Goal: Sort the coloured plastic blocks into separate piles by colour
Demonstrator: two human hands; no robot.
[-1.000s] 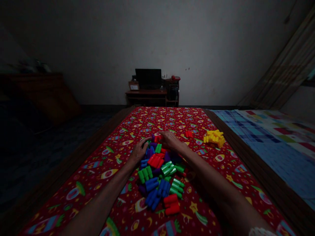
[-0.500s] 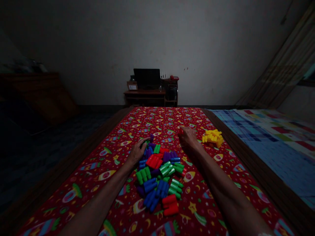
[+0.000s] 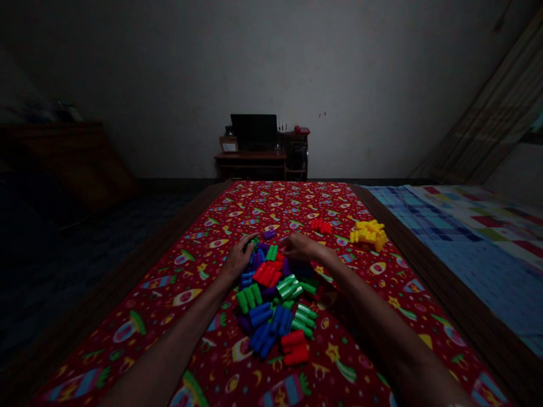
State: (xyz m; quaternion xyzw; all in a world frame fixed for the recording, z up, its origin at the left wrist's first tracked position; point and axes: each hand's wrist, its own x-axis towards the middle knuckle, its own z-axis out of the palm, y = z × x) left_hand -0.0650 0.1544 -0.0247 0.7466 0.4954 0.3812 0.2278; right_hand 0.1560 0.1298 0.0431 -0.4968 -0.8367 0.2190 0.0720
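Observation:
Plastic toy blocks of joined tubes lie in a loose pile, with red (image 3: 267, 274), green (image 3: 290, 287), blue (image 3: 280, 322) and purple ones mixed together. My left hand (image 3: 237, 260) rests at the pile's far left side, thumb and fingers apart, beside a small green block partly hidden by the fingers. Just beyond its fingertips lies a purple block (image 3: 268, 234). My right hand (image 3: 300, 247) reaches over the far right of the pile, fingers bent down and parted near a red block; no block shows in its grasp. Apart from the pile lies another red block (image 3: 321, 226).
A heap of yellow blocks (image 3: 368, 234) sits at the right on the red patterned cloth (image 3: 169, 316). Brown edges run along both sides of the cloth. A bed with blue checked bedding (image 3: 424, 249) is to the right. A desk with a monitor (image 3: 254, 131) stands by the wall.
My right hand has let go of the red block near the yellow heap and moved left to the pile. The purple block by my left fingertips now lies flat; my left hand has barely moved.

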